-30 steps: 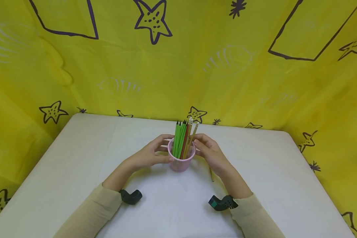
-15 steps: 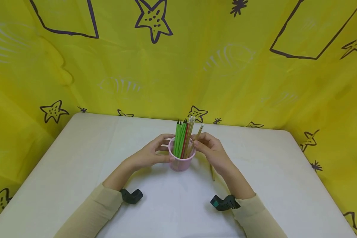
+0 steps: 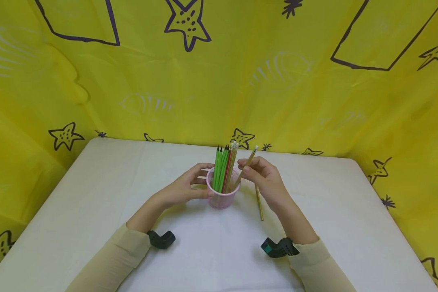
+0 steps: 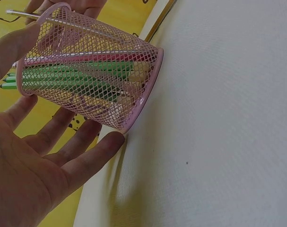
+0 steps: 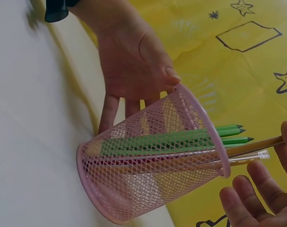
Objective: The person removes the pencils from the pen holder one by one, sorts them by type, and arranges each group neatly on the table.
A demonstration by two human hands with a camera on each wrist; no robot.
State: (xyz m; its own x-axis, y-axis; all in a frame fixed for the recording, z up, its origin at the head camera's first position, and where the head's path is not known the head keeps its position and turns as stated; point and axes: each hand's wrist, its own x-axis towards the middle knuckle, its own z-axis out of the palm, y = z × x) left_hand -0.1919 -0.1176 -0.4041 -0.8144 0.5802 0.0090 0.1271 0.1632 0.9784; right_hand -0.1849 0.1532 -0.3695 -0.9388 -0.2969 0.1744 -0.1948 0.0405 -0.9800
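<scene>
A pink mesh pencil cup (image 3: 220,201) stands upright on the table, holding several green pencils (image 3: 219,172), a red one (image 3: 226,174) and gold ones with white erasers. My left hand (image 3: 184,187) holds the cup from the left, thumb at the rim and fingers round the far side; the left wrist view shows its fingers (image 4: 86,156) along the mesh. With thumb and fingertips, my right hand (image 3: 266,178) pinches a gold pencil (image 3: 252,156) near the cup's right rim. That pencil leans right, its lower end inside the cup (image 5: 148,151).
Another gold pencil (image 3: 259,207) lies on the white table (image 3: 190,259), right of the cup and partly behind my right hand. A yellow curtain (image 3: 211,89) with drawn stars hangs behind the table. Each wrist carries a black device (image 3: 280,247).
My right hand has moved up and right, drawing the gold pencil away from the others and tilting it rightward. More of the pencil on the table shows. My left hand and the cup stay put.
</scene>
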